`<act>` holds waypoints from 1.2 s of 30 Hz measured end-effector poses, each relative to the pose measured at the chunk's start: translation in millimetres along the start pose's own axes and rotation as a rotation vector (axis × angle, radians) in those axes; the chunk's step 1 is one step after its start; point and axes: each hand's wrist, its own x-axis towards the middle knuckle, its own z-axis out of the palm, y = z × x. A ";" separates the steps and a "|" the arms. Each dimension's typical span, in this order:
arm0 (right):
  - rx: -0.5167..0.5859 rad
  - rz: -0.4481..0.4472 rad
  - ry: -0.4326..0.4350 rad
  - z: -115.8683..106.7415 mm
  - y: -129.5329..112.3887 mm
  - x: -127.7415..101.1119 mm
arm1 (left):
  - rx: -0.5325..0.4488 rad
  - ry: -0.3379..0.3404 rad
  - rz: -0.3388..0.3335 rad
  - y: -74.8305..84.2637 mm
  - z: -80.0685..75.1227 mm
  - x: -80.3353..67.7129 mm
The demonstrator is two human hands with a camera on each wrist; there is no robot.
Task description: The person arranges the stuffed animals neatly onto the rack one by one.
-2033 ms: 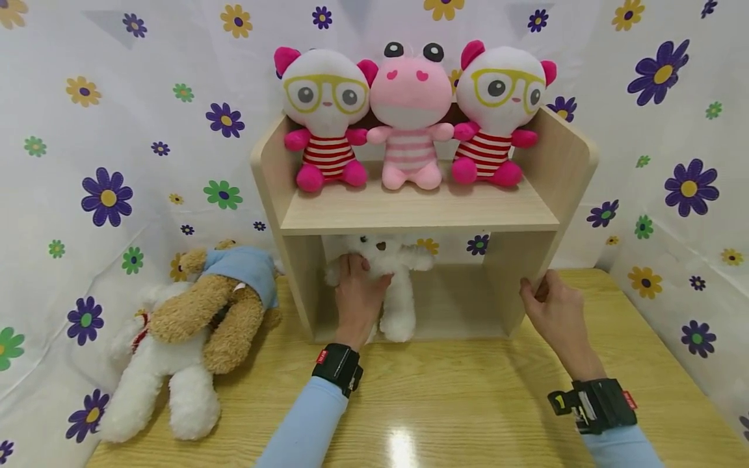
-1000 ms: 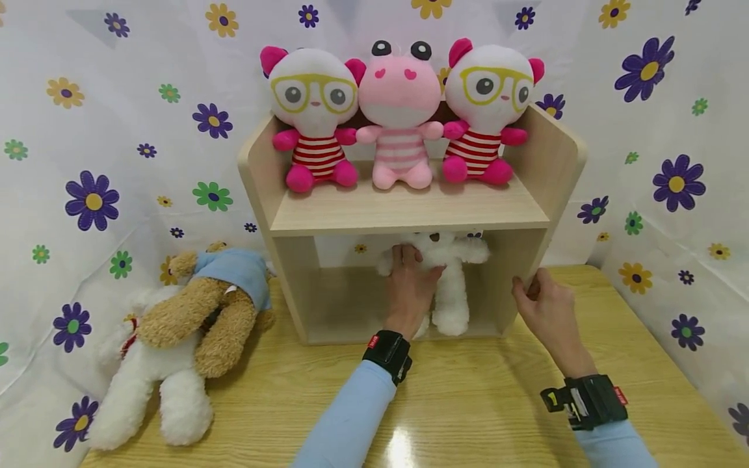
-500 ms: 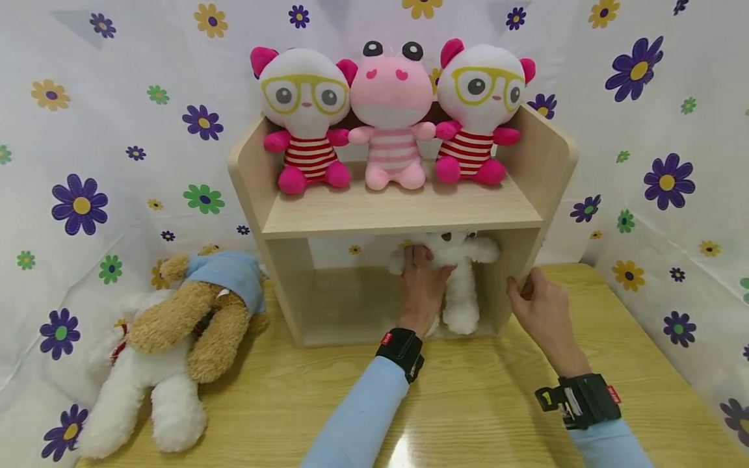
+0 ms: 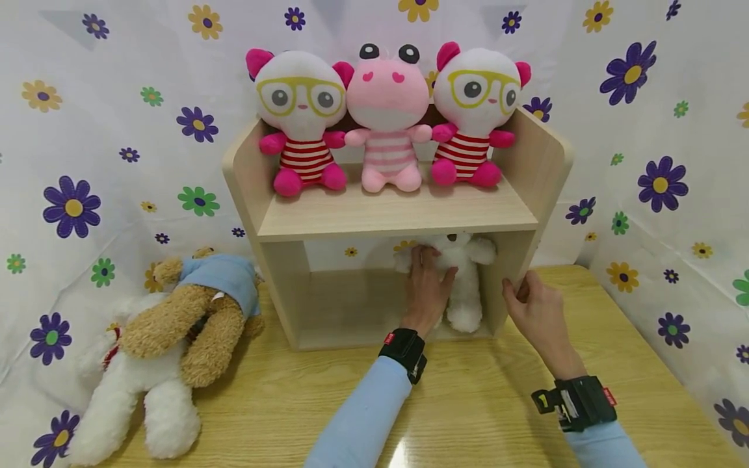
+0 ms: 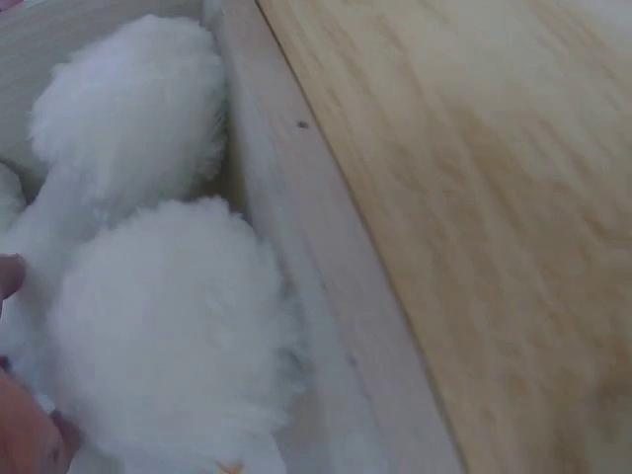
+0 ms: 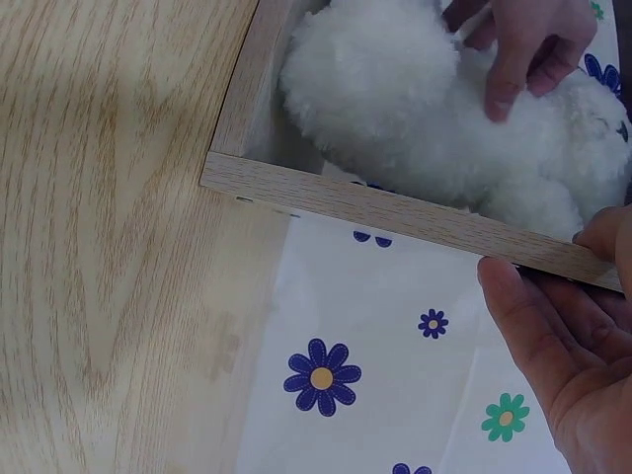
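A fluffy white teddy bear (image 4: pixel 465 289) stands upright in the lower compartment, close to the right side panel. The upper board hides the top of its head. My left hand (image 4: pixel 426 289) holds the bear at the body, thumb and fingertips against its fur. In the right wrist view the bear (image 6: pixel 395 89) lies behind the panel's edge, with the left hand (image 6: pixel 538 39) on its belly. My right hand (image 4: pixel 537 312) pinches the front edge of the right panel of the wooden shelf (image 4: pixel 398 211), thumb on one face and fingers on the other.
Two pandas with yellow glasses, a left panda (image 4: pixel 304 123) and a right panda (image 4: pixel 474 117), flank a pink hippo plush (image 4: pixel 389 123) on the upper board. Left of the shelf, a brown teddy bear (image 4: pixel 219 279) lies over a larger white plush (image 4: pixel 140 377) on the wooden table (image 4: pixel 480 403).
My left hand has moved the white bear from the left-middle of the lower compartment rightward to the right panel. The right hand stays on the panel edge. The head view has shifted slightly.
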 end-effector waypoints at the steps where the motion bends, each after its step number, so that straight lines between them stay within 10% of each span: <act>1: 0.003 -0.002 -0.002 0.2 -0.1 -0.2 | 0.002 -0.022 0.016 -2.5 -0.6 -1.1; 11: -0.014 -0.033 0.035 -3.2 4.7 -1.4 | 0.090 -0.317 0.099 -11.2 -22.5 -15.4; 23: -0.006 -0.082 0.063 -5.5 2.6 -1.9 | 0.220 -0.490 -0.163 -9.1 -59.7 -36.4; 36: -0.002 -0.055 0.012 0.3 0.5 -2.5 | 0.081 -0.451 -0.168 -13.5 -53.8 -44.3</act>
